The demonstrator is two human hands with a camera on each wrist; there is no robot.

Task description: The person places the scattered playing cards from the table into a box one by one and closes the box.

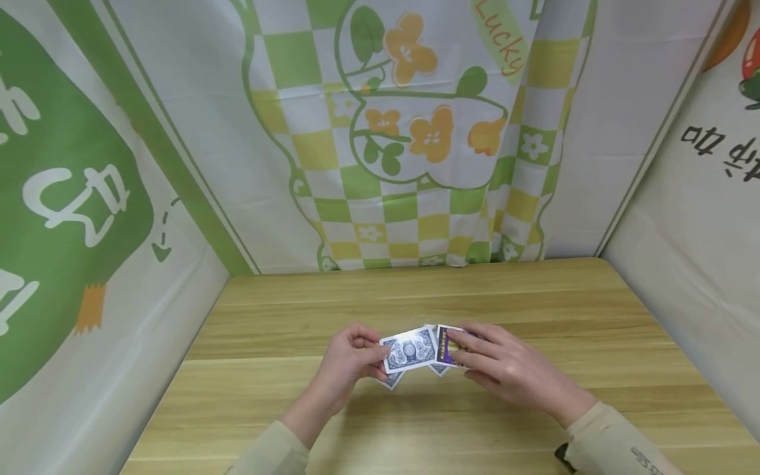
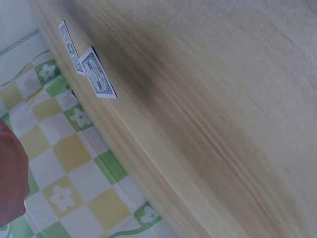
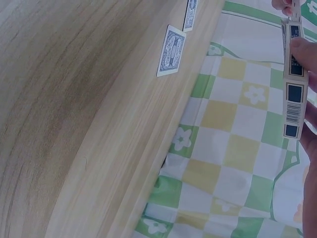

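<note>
Between the thumb and fingers of my left hand is a blue-backed playing card, pinched at its left end. My right hand grips a small card box with a purple and yellow face, its left end against the card's right end in the head view. The box's narrow side shows a barcode and dark panels in the right wrist view. Beneath them on the table lie two more blue-backed cards, one lower left and one near the box, both partly hidden in the head view.
The wood-grain table reaches back to a hanging cloth with green and yellow checks. Printed fabric walls stand at the left and right.
</note>
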